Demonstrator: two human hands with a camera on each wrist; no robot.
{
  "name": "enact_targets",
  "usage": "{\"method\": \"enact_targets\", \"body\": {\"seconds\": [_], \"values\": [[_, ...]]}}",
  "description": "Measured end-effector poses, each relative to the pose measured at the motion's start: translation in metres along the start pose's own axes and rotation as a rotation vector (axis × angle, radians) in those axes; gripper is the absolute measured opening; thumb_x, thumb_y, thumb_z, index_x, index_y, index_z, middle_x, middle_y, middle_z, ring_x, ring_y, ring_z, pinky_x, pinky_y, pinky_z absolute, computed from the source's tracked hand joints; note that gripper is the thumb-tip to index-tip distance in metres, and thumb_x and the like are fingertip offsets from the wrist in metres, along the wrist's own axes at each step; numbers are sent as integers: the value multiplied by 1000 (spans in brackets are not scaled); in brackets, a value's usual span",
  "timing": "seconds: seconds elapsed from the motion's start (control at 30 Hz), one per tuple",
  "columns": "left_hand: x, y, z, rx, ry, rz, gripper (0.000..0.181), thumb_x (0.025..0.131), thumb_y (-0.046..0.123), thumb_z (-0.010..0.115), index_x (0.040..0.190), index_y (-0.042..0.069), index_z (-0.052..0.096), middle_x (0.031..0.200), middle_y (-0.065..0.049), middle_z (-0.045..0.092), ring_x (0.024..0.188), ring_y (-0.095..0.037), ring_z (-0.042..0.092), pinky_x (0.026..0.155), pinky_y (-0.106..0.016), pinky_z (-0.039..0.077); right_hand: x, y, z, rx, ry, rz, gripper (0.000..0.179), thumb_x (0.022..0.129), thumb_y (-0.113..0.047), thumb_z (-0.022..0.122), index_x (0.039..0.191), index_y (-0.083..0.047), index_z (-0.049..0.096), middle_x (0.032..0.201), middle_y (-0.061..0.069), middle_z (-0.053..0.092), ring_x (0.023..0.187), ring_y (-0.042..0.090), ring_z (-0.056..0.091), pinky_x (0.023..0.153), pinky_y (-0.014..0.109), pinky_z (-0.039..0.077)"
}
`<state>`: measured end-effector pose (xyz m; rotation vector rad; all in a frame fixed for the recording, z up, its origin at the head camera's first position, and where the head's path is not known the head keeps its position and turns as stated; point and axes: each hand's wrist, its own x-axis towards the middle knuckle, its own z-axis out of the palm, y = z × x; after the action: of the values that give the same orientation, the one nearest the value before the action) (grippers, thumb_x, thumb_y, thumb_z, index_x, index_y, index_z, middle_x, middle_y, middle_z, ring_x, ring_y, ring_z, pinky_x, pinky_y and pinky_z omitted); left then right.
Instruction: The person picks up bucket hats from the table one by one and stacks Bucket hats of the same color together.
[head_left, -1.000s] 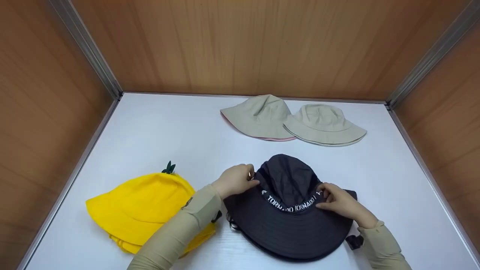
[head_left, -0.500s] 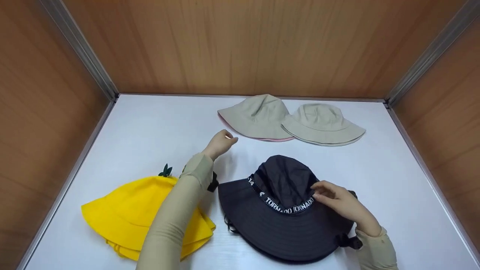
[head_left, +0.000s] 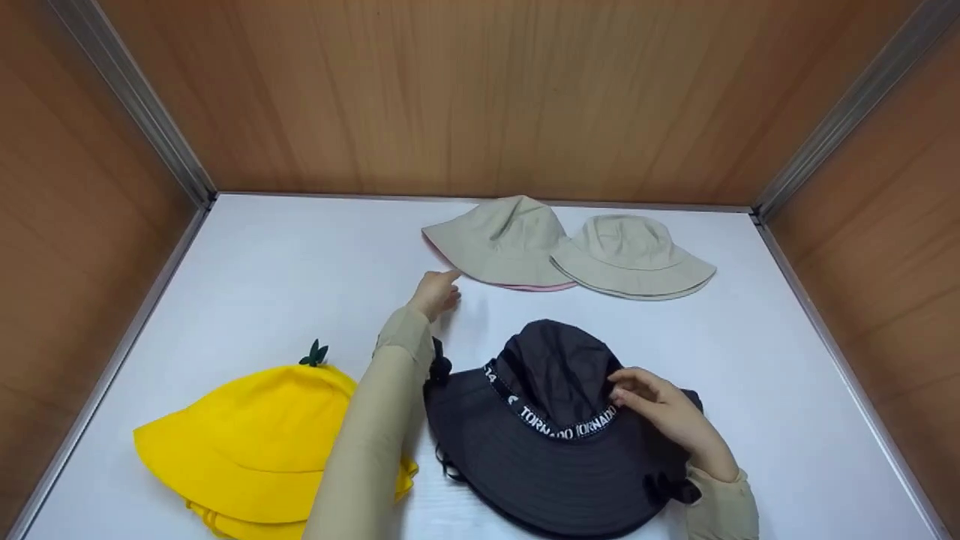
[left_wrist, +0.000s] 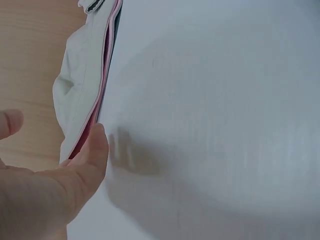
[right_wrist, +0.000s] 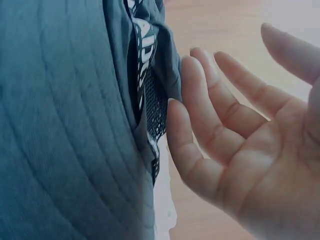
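Fingers (right_wrist: 202,105) of the right hand (head_left: 667,411) are loosely bent on my feed, thumb apart, beside the crown of the black hat (head_left: 540,480); I can't tell whether their tips touch it. 1 second ago I saw both hands on that hat; now the left hand (head_left: 435,294) is away from it, thumb and fingers parted, at the brim of the pink-edged beige hat (head_left: 510,244), contact unclear to me. The 2nd beige hat (head_left: 630,244) overlaps that one, farther right of those fingertips. I see all 3 of these hats lying much as they did. The yellow hat (head_left: 247,450) lies left of both hands' fingers, nearer the wearer.
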<state>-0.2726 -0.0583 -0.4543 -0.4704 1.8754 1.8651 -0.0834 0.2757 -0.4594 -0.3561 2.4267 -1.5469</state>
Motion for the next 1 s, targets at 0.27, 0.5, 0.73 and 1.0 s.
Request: {"method": "enact_targets", "body": {"seconds": [0.27,0.5,0.73,1.0], "values": [[7,-10,12,-156,43,16,53,99,19,45,142,-6,27,129,-20,46,104,-22,50,100,-32,42,-6,3,4,-11,22,61,34,97,-17,53,121,6,53,104,18,62,91,2,60,82,18,48],[2,-11,12,-252,47,-29,52,99,20,44,144,-2,29,121,-16,50,95,-18,52,99,-31,43,-15,6,16,-5,48,119,35,96,-19,56,121,4,54,102,12,62,89,2,59,79,19,47],[-3,-13,8,-299,62,-28,55,99,21,46,145,-2,25,115,-12,50,92,-15,51,99,-29,43,-22,11,21,35,59,135,35,95,-17,56,121,7,53,101,13,61,89,3,60,81,18,47],[-2,-16,16,-330,93,-32,38,97,16,47,130,-3,45,95,-6,52,79,-10,52,90,-26,46,-29,13,21,67,40,164,37,97,-19,54,123,7,52,106,16,60,93,4,59,84,19,46]]}}
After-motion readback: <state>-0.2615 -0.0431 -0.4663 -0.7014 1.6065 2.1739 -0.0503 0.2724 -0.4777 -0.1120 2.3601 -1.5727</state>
